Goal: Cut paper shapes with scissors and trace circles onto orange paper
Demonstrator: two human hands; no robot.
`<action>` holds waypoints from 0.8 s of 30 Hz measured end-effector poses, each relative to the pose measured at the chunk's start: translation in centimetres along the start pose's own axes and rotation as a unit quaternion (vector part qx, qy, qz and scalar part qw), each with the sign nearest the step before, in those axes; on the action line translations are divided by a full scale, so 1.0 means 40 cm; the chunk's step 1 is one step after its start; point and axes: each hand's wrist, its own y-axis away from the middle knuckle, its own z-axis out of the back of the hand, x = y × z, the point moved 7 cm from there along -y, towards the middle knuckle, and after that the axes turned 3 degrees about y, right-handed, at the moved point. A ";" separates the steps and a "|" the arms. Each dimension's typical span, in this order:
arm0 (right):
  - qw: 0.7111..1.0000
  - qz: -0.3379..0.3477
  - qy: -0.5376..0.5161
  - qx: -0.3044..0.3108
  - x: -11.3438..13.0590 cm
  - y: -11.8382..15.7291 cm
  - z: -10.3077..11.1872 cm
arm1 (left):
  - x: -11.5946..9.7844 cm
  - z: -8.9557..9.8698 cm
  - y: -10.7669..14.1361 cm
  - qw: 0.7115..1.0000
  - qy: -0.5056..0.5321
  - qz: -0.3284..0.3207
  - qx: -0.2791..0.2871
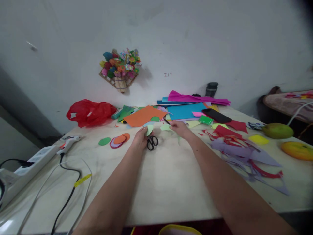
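My left hand [141,137] grips a small pale green paper piece [150,130] at the middle of the table. Black-handled scissors [152,143] lie just right of that hand, their blades hidden near the fingers. My right hand [179,128] pinches a thin dark pen-like stick [166,121], its tip pointing up and left. Just left of the right fingers is another pale green scrap [165,127]. Orange circles [119,139] overlap red and lilac ones to the left, beside a green circle [104,141].
Coloured sheets [187,111], a phone [216,115] and a red bag [90,112] line the back. Lilac and red scraps [234,150] and two mango-like fruits [277,130] are on the right. A power strip [36,158] and cables occupy the left.
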 end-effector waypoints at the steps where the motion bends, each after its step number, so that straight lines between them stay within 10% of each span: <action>1: 0.999 -0.009 -0.047 0.005 -0.003 0.000 0.000 | 0.000 0.001 0.000 1.000 0.000 0.001 -0.002; 15: 0.920 -0.112 -0.370 -0.060 -0.045 -0.001 0.040 | -0.001 -0.007 0.001 1.000 -0.002 0.002 0.007; 19: 0.940 -0.146 -0.281 -0.131 -0.069 0.000 0.098 | -0.003 -0.006 0.002 1.000 -0.008 -0.002 0.010; 24: 0.942 -0.217 0.113 -0.232 -0.078 0.036 0.254 | -0.006 -0.011 0.008 1.000 -0.018 -0.005 0.009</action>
